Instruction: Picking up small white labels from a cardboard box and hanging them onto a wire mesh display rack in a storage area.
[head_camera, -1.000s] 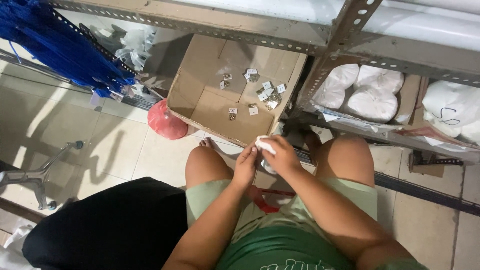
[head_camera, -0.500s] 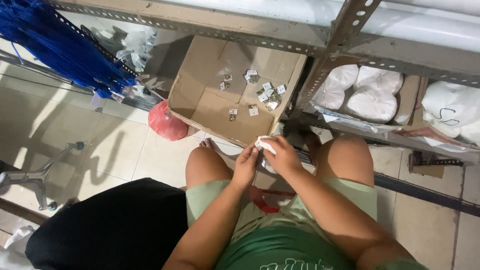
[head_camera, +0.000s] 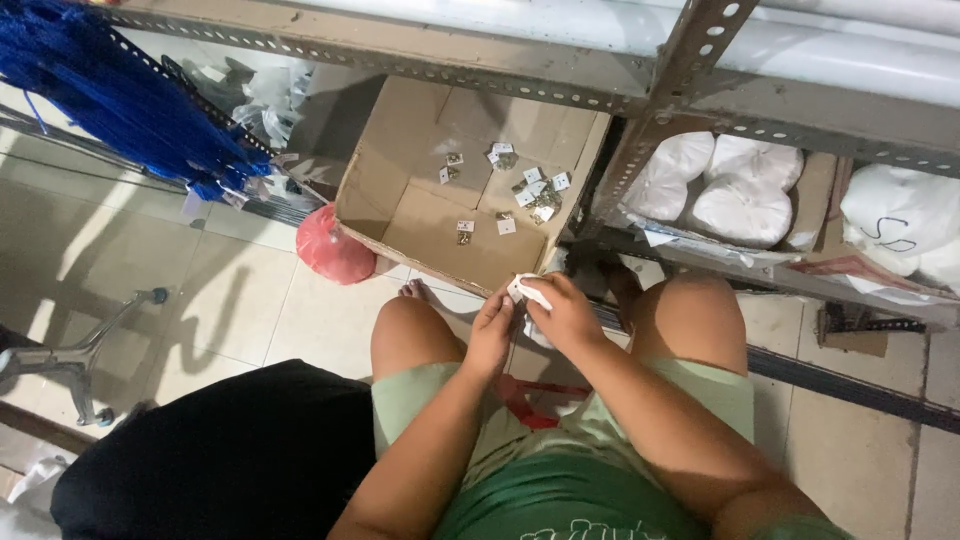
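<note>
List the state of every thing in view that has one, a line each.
Brown cardboard box: open, on the floor, small white cards scattered inside.
Small white cards: loose, lying flat in the box.
Small white card in the hands: pinched in both grips.
Left hand: closed on the card.
Right hand: closed on the card.
Red plastic bag: bunched, beside the box.

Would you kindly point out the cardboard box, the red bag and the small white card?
cardboard box (head_camera: 440, 225), head view, bare inner floor.
red bag (head_camera: 330, 248), head view, its middle.
small white card (head_camera: 519, 290), head view, visible corner between both hands.
</note>
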